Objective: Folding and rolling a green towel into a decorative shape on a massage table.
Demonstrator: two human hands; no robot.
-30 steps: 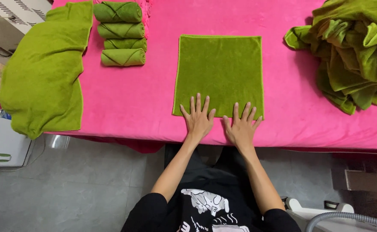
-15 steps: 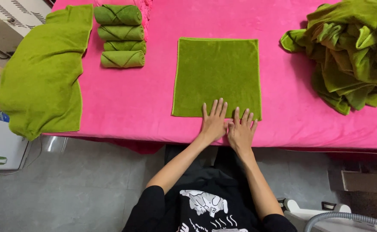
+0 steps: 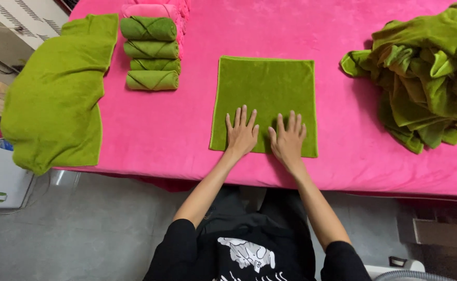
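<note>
Pressing both palms flat, I have the left hand (image 3: 241, 134) and the right hand (image 3: 287, 139) spread open on the green square cloth (image 3: 265, 91), fingers splayed and gripping nothing. I take that cloth as my landmark: it lies flat and unfolded on the pink table cover (image 3: 187, 125), its near edge close to the table's front edge. My two hands rest side by side on the cloth's near half, the left one toward its near-left corner, the right one just beside it toward the middle, with the wrists crossing the cloth's near edge.

Left of the cloth and farther back, I see a row of rolled green towels (image 3: 153, 52) stacked one behind the other, with a rolled pink towel (image 3: 147, 10) at the far end. Farther left again, a large green towel (image 3: 56, 99) is draped over the table's left edge. Right of the cloth, well apart from it, sits a loose heap of green cloths (image 3: 426, 73). Nearer than the cloth, below the table edge, my black printed shirt (image 3: 249, 250) shows.
</note>
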